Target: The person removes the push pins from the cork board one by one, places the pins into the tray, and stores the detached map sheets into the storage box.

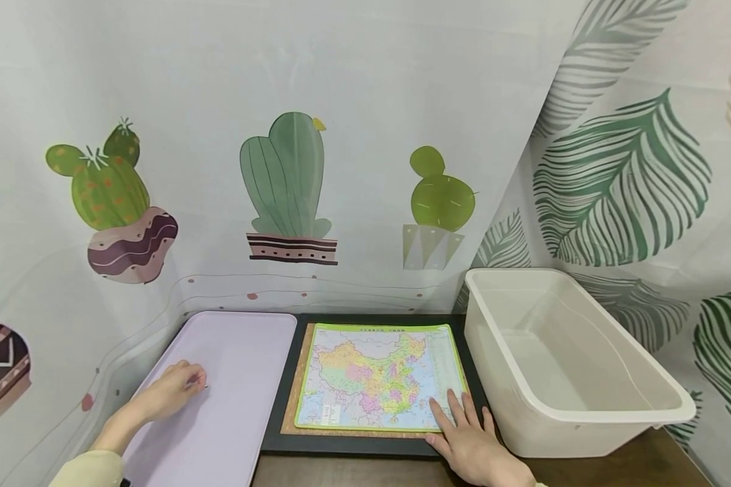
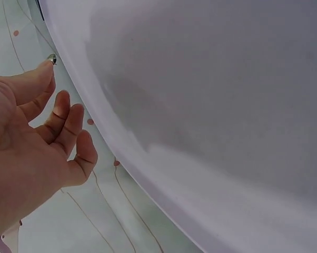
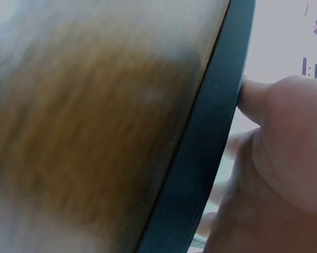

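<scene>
My left hand (image 1: 172,391) is above the lilac tray (image 1: 237,379), its thumb and index finger pinching a small shiny metal thumbtack (image 2: 52,58). In the left wrist view the other fingers of this left hand (image 2: 37,126) are loosely bent. A colourful map sheet (image 1: 365,379) with a yellow-green border lies on a cork board (image 1: 291,418) with a black frame (image 1: 341,444). Across the map's lower right corner my right hand (image 1: 472,439) rests with fingers spread. Seen from the right wrist, the thumb of the right hand (image 3: 285,142) is by the frame's edge.
A deep white plastic bin (image 1: 524,379) stands right of the board, close to the right hand. Below them is a dark brown table (image 1: 341,471). A cloth (image 1: 365,135) printed with cacti and leaves hangs behind and along the sides.
</scene>
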A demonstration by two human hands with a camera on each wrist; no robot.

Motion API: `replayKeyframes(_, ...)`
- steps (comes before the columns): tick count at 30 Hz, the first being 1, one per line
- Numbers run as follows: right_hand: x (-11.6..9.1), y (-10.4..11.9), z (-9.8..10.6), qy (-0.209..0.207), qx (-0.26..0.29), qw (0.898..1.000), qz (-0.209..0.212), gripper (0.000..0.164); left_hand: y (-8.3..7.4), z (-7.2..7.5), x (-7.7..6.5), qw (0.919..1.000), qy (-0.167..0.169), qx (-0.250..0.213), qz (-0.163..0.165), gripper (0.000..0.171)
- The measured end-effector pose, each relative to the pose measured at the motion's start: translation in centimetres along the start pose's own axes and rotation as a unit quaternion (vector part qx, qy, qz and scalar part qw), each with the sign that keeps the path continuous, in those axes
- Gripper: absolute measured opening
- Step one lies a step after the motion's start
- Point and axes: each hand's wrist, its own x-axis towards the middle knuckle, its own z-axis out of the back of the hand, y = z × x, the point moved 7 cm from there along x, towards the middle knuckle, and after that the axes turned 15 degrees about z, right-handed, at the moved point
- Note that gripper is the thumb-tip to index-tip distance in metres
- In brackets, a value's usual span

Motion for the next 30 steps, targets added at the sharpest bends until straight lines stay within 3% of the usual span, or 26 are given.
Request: replayKeyframes(30,0.1,0.0,0.0,0.003,-0.002,1.000,-0.002,0.069,1.4,-1.6,0.8,0.9965,0.063,0.019,0.051,0.017)
